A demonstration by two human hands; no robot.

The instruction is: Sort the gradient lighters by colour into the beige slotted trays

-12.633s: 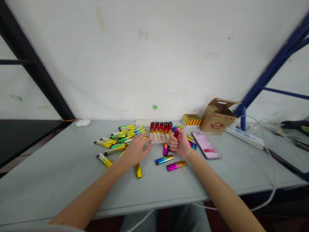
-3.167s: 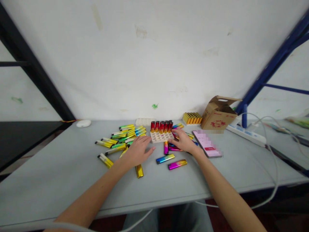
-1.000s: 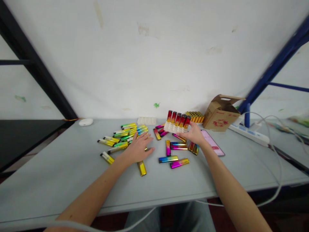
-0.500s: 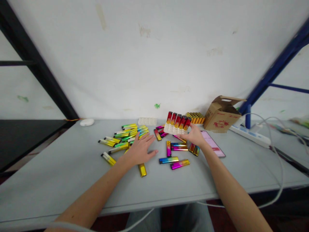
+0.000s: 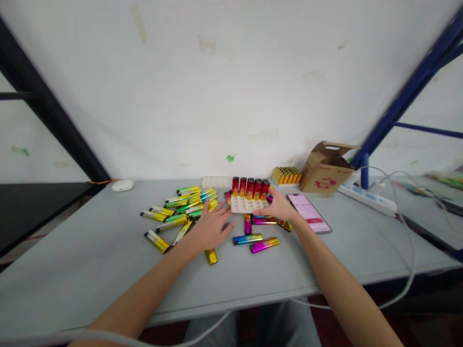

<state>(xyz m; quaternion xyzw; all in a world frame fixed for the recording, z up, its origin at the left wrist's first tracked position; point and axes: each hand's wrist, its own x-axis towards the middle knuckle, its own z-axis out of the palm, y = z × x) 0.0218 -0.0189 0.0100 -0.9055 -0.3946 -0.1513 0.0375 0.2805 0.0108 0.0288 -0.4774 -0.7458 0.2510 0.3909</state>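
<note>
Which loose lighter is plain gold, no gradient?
The gold lighter lying alone just in front of the left hand. Its body is one colour, unlike the blue-to-yellow lighter and magenta-to-gold lighter to its right.

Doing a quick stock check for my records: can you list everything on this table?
tray: one, cream, mid-table
red lighters: five, red and gold, upright in tray
loose lighters: many, mixed metallic colours, lying around tray
spare tray: one, white, back edge
orange lighters: many, orange, packed together at back
cardboard box: one, tan with red print, back right
phone: one, pink screen, right of tray
power strip: one, white, far right
oval object: one, white, back left
left hand: on table beside loose lighters
right hand: on tray's right end
</note>
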